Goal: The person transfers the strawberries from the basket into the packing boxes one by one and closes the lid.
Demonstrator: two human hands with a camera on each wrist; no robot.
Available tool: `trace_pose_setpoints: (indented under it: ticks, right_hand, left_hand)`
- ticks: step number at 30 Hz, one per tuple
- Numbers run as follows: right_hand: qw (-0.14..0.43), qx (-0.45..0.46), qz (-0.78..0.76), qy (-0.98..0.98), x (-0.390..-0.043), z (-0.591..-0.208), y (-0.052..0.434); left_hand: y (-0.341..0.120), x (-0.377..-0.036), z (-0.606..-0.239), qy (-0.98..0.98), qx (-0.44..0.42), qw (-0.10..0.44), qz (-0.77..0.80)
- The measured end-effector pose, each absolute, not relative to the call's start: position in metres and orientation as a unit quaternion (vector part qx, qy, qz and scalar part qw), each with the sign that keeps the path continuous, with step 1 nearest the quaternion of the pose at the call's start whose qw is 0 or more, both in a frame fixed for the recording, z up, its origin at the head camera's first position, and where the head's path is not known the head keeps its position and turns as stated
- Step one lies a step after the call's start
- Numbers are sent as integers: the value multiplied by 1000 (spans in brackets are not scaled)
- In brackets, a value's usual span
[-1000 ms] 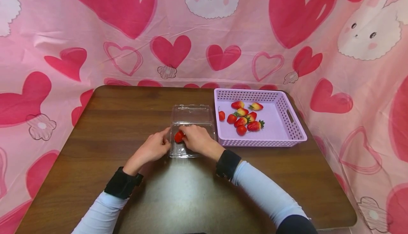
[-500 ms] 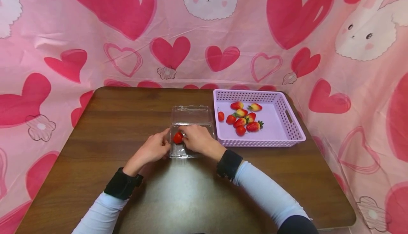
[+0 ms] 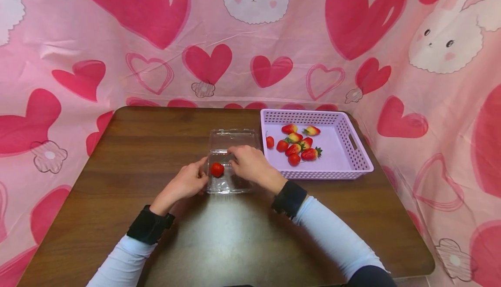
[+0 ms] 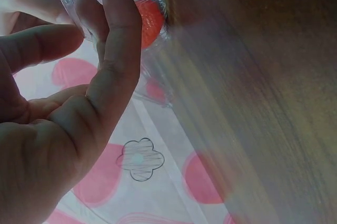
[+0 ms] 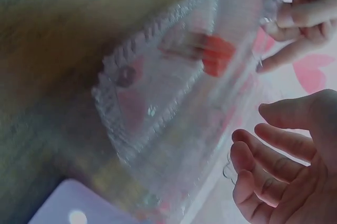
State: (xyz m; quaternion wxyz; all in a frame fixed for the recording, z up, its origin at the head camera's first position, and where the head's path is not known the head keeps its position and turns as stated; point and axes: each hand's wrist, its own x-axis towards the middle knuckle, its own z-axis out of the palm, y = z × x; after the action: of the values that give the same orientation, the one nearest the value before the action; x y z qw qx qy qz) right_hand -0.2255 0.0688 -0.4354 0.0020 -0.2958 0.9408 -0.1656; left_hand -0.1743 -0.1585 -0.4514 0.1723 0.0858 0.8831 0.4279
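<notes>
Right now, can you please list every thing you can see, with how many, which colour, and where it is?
strawberry in the clamshell: one, red, inside the clear box, by the left hand.
clear plastic clamshell box: one, transparent, lid open toward the back, table centre.
basket: one, lilac, perforated walls, right of the box.
strawberries in the basket: about nine, red, some yellowish, left half of the basket.
table: one, dark brown wood.
backdrop cloth: pink, hearts and white bunnies, behind and beside the table.
left hand: holds the box's left edge.
right hand: open, over the box, holding nothing.
</notes>
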Motion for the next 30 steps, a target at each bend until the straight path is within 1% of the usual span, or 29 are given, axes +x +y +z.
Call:
trace_pose_setpoints:
  ticks: [6, 11, 18, 23, 30]
  right_hand:
    - [-12, -290, -180, 940, -232, -423, 81]
    - [-9, -273, -205, 940, -238, -412, 95]
    - [-14, -251, -196, 948, -243, -399, 120]
    - [-4, -218, -196, 956, -247, -388, 143]
    - [26, -173, -171, 970, -251, -381, 175]
  left_hand:
    - [-159, -172, -451, 884, 85, 173, 425]
    - [-158, -171, -449, 883, 85, 173, 428]
    - [-158, -171, -449, 882, 83, 172, 431]
    - [-158, -172, -450, 881, 79, 171, 433]
    - [-159, -171, -452, 881, 83, 170, 434]
